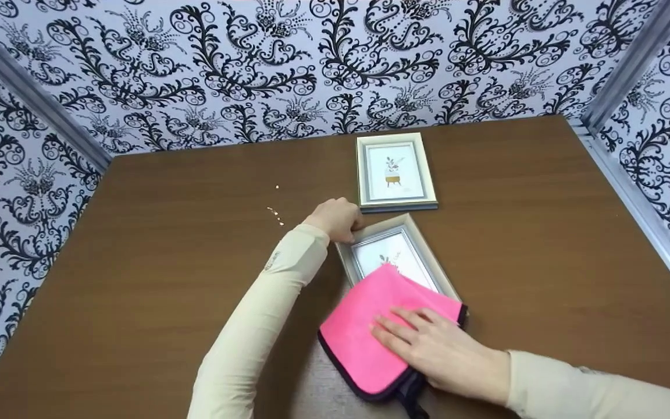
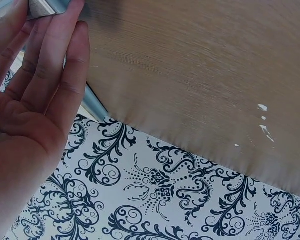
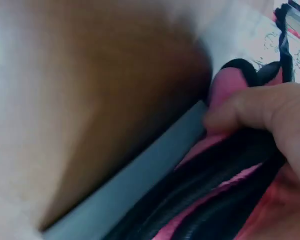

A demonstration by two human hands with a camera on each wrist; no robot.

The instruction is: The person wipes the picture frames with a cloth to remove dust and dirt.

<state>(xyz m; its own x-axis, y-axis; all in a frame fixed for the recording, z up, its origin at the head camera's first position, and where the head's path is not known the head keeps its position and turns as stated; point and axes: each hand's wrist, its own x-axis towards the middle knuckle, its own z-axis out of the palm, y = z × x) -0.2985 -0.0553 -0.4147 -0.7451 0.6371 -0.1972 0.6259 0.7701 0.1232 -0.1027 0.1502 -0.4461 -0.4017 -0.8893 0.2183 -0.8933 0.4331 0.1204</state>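
A picture frame (image 1: 430, 253) with a pale border lies tilted on the table in the head view. My left hand (image 1: 335, 220) grips its far left corner, with fingers curled at the edge. A bright pink cloth (image 1: 358, 334) with black edging and a black loop covers the frame's near part. My right hand (image 1: 442, 349) presses on the cloth with its fingers extended. In the right wrist view, the thumb (image 3: 245, 107) rests on bunched pink and black folds along the frame's side (image 3: 135, 185). Only a silvery bit of the frame (image 2: 47, 7) shows at the left fingertips.
Just beyond the held frame lies a second picture frame (image 1: 396, 169), with a plant drawing. The brown wooden table (image 1: 166, 262) has a few pale chipped marks (image 1: 277, 216) left of centre. Black-and-white patterned walls (image 1: 265, 70) stand at the back and sides.
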